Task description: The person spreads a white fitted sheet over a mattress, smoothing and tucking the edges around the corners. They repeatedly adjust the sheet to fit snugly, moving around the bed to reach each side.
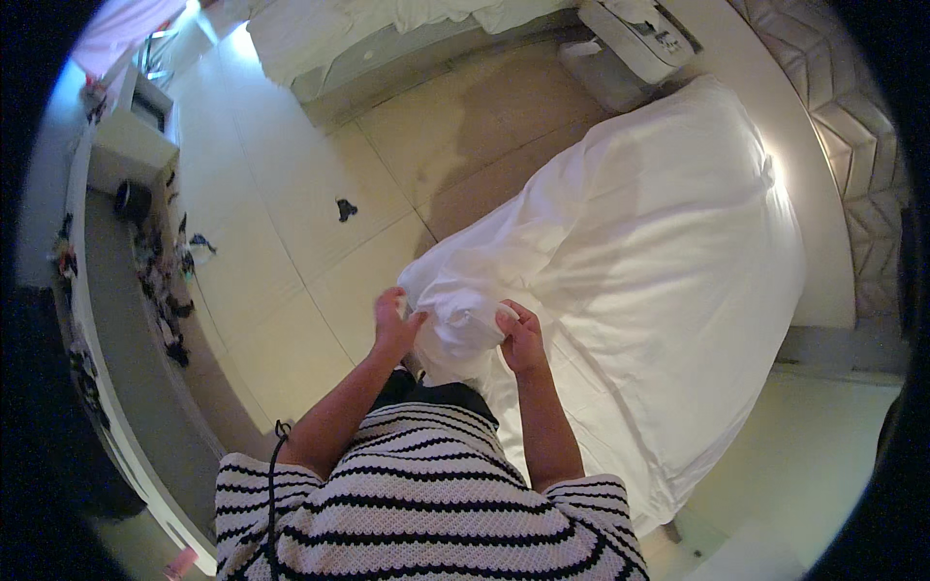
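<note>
White bedding fabric (654,240) lies wrinkled over the bed in front of me and to the right. A bunched part of it rises between my hands, close to my waist. My right hand (522,338) pinches an edge of the cloth between thumb and fingers. My left hand (396,319) is at the left side of the bunch, its fingers curved and slightly blurred; whether it grips the cloth I cannot tell. The bunched cloth hides part of my legs.
A white bedside cabinet (639,43) with small items stands beyond the bed. Another white-draped bed (341,36) is at the top. A dark object (346,210) lies on the tiled floor (305,218). Along the left, many small dark items (163,290) lie near a long low cabinet. A padded headboard (835,131) stands right.
</note>
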